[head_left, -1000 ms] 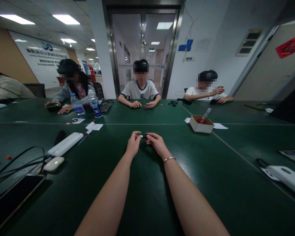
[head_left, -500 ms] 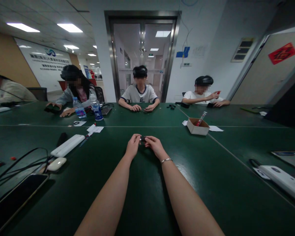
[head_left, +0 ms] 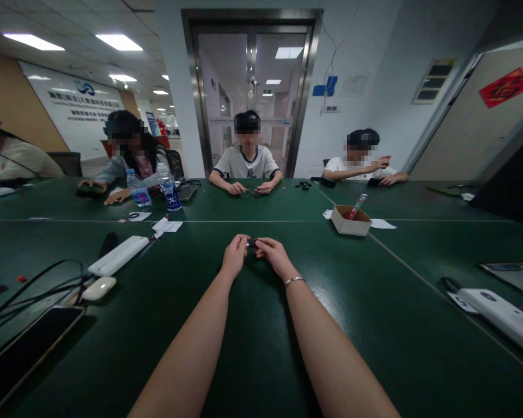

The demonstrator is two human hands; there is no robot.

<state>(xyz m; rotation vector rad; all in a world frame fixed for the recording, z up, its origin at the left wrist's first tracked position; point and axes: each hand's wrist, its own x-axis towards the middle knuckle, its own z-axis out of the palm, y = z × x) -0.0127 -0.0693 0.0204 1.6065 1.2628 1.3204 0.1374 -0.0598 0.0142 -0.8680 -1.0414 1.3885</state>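
Over the middle of the green table, a small black object with a silvery end is held between my two hands; its exact kind is too small to make out. The fingertips of my left hand pinch it at the silvery end. My right hand, with a silver bracelet on its wrist, grips the black end between thumb and fingers. Parts of the object are hidden behind the fingertips.
A small box with a red stick-like item stands ahead right. To the left lie a phone, a white case, a white power strip and cables. Bottles stand further back. Several people sit across the table.
My hands keep their hold on the small black object, almost unmoved. The whole view has shifted slightly. Across the table at the right, a person's raised hand has moved a little.
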